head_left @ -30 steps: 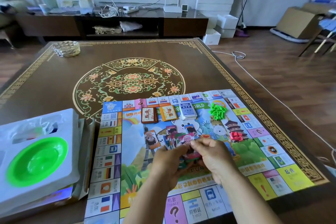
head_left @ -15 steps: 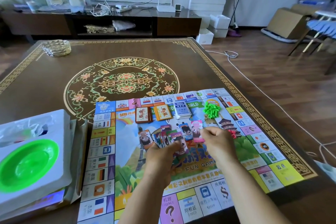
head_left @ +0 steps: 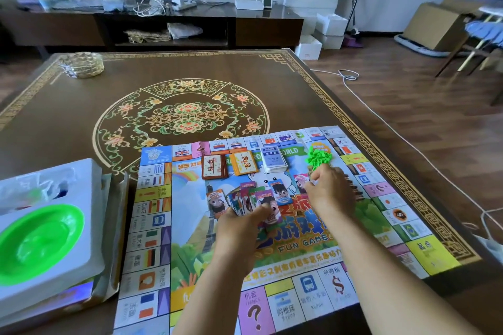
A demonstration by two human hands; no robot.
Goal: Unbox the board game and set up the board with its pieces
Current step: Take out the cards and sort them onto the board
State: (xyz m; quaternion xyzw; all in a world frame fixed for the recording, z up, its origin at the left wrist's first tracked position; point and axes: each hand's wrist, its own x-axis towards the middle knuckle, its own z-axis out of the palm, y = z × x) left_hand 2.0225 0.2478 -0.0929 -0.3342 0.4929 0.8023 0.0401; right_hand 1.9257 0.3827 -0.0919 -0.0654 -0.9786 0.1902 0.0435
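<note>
Right hand (head_left: 328, 193) has left the fan, now pinching one banknote (head_left: 300, 181) below the green houses (head_left: 318, 157). Left hand (head_left: 245, 228) grips the money fan (head_left: 251, 198). Dealing continues.

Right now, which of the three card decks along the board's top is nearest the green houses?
The blue-and-white deck, rightmost of the three, beside the green houses.

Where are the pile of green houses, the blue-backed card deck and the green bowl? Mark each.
pile of green houses (head_left: 319, 158), head view, middle of heap.
blue-backed card deck (head_left: 273, 159), head view, top card.
green bowl (head_left: 38, 243), head view, inner hollow.
</note>
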